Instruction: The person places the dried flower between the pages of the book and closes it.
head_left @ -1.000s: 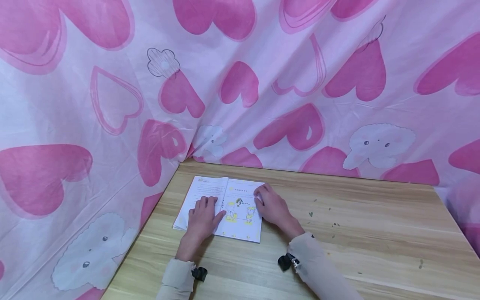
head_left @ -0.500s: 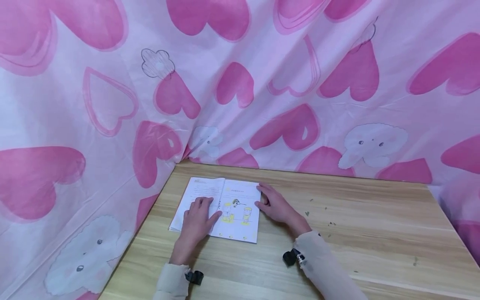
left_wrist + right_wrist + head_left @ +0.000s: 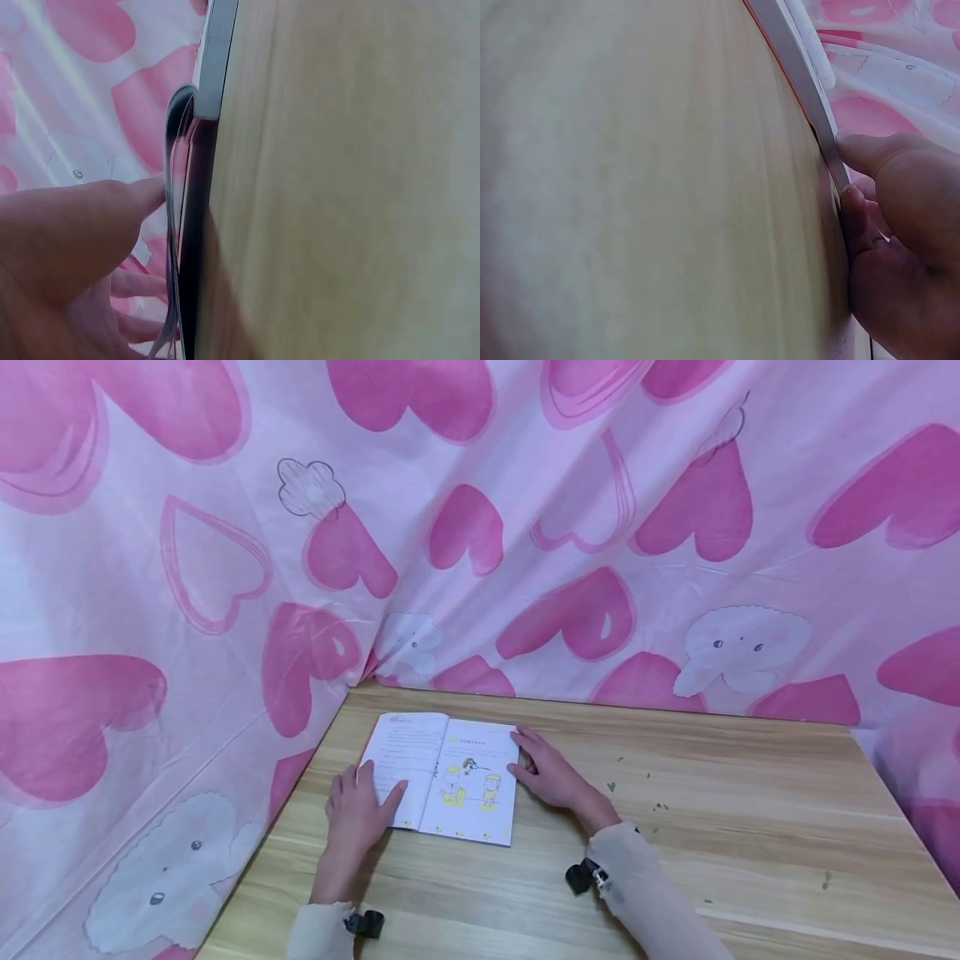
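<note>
An open book (image 3: 468, 814) lies on the wooden table, text on its left page and a yellow-and-black drawing on the right one. My left hand (image 3: 356, 814) rests on the outer part of the left page, fingers spread and thumb pointing inward. From the left wrist view, the thumb (image 3: 146, 196) touches the curved pages of the book (image 3: 216, 64). At the book's right edge, my right hand (image 3: 551, 772) pinches the border. The right wrist view has its thumb (image 3: 866, 150) on the page side and a curled finger near the edge's underside.
Small dark green bits (image 3: 660, 807) are scattered on the wooden table (image 3: 712, 827) to the right. A pink heart-patterned cloth (image 3: 570, 535) hangs along the table's back and left sides. Each wrist bears a small black device.
My left hand has slid left, from near the book's fold to the left page's outer side, uncovering the text. The right hand stays at the right edge. The view has shifted slightly.
</note>
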Action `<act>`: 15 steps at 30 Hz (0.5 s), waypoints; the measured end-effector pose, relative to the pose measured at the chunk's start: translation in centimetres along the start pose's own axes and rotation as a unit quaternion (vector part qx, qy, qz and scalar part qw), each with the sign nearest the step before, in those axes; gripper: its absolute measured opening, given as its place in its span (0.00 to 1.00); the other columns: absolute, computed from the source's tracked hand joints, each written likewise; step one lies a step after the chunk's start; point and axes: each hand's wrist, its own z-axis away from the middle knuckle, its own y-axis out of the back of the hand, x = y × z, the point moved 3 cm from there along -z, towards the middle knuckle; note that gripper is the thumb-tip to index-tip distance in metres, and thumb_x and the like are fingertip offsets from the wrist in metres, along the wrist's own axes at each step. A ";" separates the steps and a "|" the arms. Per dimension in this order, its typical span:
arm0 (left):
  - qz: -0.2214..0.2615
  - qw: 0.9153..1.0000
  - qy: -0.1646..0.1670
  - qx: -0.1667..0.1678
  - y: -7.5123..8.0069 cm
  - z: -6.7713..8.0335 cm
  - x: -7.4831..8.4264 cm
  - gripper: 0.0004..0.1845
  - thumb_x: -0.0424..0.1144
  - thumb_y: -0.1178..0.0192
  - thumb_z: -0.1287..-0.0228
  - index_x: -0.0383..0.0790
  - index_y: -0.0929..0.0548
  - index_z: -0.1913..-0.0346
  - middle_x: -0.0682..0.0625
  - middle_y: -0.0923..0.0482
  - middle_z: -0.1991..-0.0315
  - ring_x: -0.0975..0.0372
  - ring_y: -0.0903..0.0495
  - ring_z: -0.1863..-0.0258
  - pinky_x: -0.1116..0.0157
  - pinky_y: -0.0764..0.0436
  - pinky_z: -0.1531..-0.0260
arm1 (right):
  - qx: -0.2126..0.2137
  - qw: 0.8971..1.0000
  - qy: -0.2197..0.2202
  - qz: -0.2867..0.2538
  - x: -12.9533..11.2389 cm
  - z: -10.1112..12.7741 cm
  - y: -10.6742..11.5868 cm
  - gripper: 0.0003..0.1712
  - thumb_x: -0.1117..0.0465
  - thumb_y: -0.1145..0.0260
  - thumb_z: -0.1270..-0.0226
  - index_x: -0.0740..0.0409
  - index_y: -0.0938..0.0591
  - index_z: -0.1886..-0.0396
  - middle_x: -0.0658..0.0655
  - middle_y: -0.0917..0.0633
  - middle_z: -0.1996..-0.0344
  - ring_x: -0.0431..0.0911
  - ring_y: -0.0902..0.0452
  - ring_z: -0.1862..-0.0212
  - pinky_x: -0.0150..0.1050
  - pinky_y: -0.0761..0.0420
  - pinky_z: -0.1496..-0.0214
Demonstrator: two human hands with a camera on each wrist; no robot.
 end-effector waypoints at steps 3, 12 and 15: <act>-0.017 1.000 -0.022 0.006 0.1 0.2 0.1 0.50 0.65 0.38 0.25 0.29 0.39 0.19 0.23 0.39 0.22 0.30 0.39 0.22 0.27 0.36 0.26 | -0.003 1.000 -0.004 -0.003 0.0 0.0 0.0 0.41 0.49 0.35 0.16 0.55 0.39 0.13 0.59 0.45 0.11 0.53 0.38 0.18 0.56 0.38 0.13; 0.018 0.998 -0.057 0.011 0.0 0.4 0.8 0.52 0.68 0.42 0.24 0.31 0.42 0.16 0.26 0.35 0.21 0.34 0.30 0.23 0.32 0.29 0.27 | -0.008 1.000 -0.012 0.001 0.0 0.0 0.0 0.42 0.48 0.36 0.16 0.54 0.40 0.12 0.57 0.46 0.10 0.53 0.50 0.11 0.55 0.41 0.11; 0.075 0.994 -0.073 0.005 0.3 0.6 1.4 0.51 0.64 0.39 0.24 0.35 0.45 0.14 0.30 0.32 0.21 0.38 0.26 0.25 0.38 0.25 0.27 | -0.007 1.000 -0.008 -0.002 0.0 0.0 -0.1 0.42 0.48 0.36 0.16 0.55 0.40 0.12 0.58 0.46 0.10 0.54 0.50 0.11 0.56 0.41 0.11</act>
